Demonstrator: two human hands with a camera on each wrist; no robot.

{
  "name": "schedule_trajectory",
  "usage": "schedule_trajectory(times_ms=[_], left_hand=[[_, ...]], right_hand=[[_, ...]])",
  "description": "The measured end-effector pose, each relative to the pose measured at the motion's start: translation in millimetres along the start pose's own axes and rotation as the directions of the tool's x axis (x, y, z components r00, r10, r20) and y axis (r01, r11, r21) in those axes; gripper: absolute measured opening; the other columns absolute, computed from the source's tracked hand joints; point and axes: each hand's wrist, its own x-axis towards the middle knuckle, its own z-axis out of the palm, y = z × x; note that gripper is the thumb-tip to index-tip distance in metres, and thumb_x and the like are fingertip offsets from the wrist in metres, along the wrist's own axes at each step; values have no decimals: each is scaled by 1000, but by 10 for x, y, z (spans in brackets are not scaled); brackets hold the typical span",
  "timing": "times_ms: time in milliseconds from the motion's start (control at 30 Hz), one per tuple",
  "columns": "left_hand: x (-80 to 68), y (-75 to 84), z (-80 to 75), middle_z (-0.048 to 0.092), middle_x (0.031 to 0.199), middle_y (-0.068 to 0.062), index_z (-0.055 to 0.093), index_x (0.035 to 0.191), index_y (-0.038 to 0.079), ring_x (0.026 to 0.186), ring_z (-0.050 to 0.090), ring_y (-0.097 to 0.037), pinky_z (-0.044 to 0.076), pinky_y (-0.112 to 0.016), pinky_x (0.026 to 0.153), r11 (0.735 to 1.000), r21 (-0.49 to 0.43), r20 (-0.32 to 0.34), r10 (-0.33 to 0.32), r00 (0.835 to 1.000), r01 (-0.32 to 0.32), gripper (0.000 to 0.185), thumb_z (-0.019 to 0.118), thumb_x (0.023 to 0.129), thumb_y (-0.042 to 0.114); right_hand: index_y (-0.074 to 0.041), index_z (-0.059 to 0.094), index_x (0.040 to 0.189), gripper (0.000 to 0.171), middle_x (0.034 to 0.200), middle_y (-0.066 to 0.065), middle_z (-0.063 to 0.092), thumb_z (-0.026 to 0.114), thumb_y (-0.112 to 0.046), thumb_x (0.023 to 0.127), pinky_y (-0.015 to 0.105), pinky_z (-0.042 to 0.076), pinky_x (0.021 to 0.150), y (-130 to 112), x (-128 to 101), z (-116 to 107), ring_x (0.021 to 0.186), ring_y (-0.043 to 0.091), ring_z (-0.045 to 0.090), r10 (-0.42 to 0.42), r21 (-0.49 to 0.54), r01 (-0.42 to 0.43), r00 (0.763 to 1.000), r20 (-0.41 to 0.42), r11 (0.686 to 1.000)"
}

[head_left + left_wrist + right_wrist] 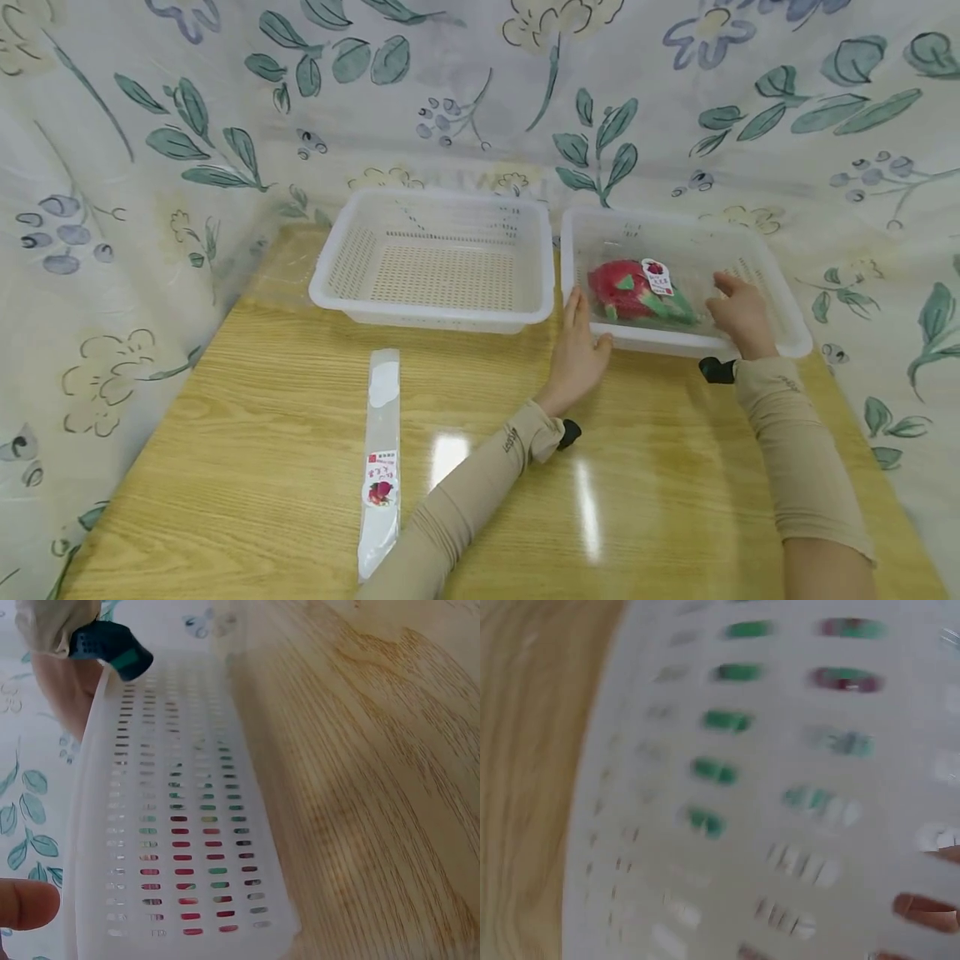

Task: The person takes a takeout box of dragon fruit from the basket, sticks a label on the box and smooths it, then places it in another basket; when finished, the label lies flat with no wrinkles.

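In the head view, a red dragon fruit (626, 287) with green tips lies in a white perforated plastic basket (652, 339) on the right. A white label (657, 277) is over its upper right side. My left hand (576, 354) is at this basket's front left corner, its fingers extended along the rim. Inside the same basket, to the right of the fruit, is my right hand (744, 317); its fingers are bent a little and nothing shows between them. In the right wrist view, its fingertips (926, 911) show partly through the basket's slots.
A second white basket (431, 315) stands to the left with no fruit in it. A flat strip of clear plastic with fruit labels (384, 429) lies on the wooden table (262, 433). Clear plastic (288, 265) lies behind at the left. Floral sheeting (465, 75) hangs behind.
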Motion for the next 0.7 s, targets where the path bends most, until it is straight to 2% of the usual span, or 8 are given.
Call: schedule_trajectory(times_ms=[133, 267, 333, 433, 533, 567, 633, 700], left_hand=[[30, -7, -16, 14, 164, -9, 25, 150, -6, 136, 44, -22, 45, -17, 61, 1000, 3, -9, -7, 1000, 7, 69, 58, 95, 18], [51, -11, -33, 14, 164, -9, 26, 149, -6, 125, 52, -23, 43, -17, 57, 1000, -4, -7, -15, 1000, 15, 69, 59, 94, 17], [61, -13, -41, 13, 164, -9, 25, 149, -6, 124, 52, -23, 42, -16, 57, 1000, -2, 5, -26, 1000, 26, 69, 59, 94, 18], [79, -13, -65, 9, 164, -7, 22, 151, -5, 121, 55, -24, 41, -16, 54, 999, 0, 46, -45, 998, 45, 70, 57, 95, 19], [94, -9, -106, 5, 165, -7, 19, 152, -4, 124, 53, -24, 39, -15, 51, 998, 15, 91, -55, 994, 54, 70, 55, 97, 22], [96, -5, -122, 3, 165, -6, 18, 152, -3, 125, 52, -24, 39, -15, 50, 998, 18, 105, -57, 993, 55, 71, 55, 97, 23], [101, -2, -147, 2, 165, -6, 18, 152, -3, 138, 41, -23, 40, -15, 51, 998, 30, 127, -60, 990, 57, 70, 54, 98, 24], [103, -1, -169, 1, 165, -7, 17, 152, -4, 144, 32, -22, 43, -18, 55, 998, 30, 150, -59, 987, 55, 70, 52, 99, 25]], right_hand=[[-1, 40, 146, 52, 142, 35, 42, 39, -5, 94, 26, 30, 43, -34, 63, 54, 46, 10, 31, -124, -215, 113, 992, -37, 970], [2, 45, 141, 46, 136, 39, 43, 35, -4, 97, 27, 29, 45, -29, 90, 58, 45, 19, 38, -251, -364, 236, 968, 7, 901], [3, 40, 143, 47, 139, 41, 37, 34, -4, 97, 28, 30, 47, -44, 89, 18, 47, 21, 38, -279, -422, 285, 957, 76, 861], [6, 30, 147, 50, 130, 41, 47, 35, -5, 98, 33, 35, 51, -102, 85, -87, 48, 18, 33, -258, -481, 340, 938, 231, 808], [8, 19, 149, 55, 132, 43, 44, 38, -11, 100, 48, 48, 72, -204, 73, -226, 76, 42, 60, -185, -510, 377, 903, 387, 773], [9, 16, 148, 57, 133, 44, 42, 39, -14, 101, 54, 48, 81, -242, 69, -269, 93, 50, 59, -158, -514, 383, 890, 427, 767], [10, 14, 148, 61, 142, 44, 27, 40, -19, 102, 65, 41, 95, -314, 57, -347, 123, 60, 39, -103, -524, 384, 868, 487, 761], [12, 16, 147, 62, 144, 44, 23, 40, -22, 102, 67, 41, 95, -374, 39, -404, 129, 63, 27, -60, -521, 369, 854, 516, 770]])
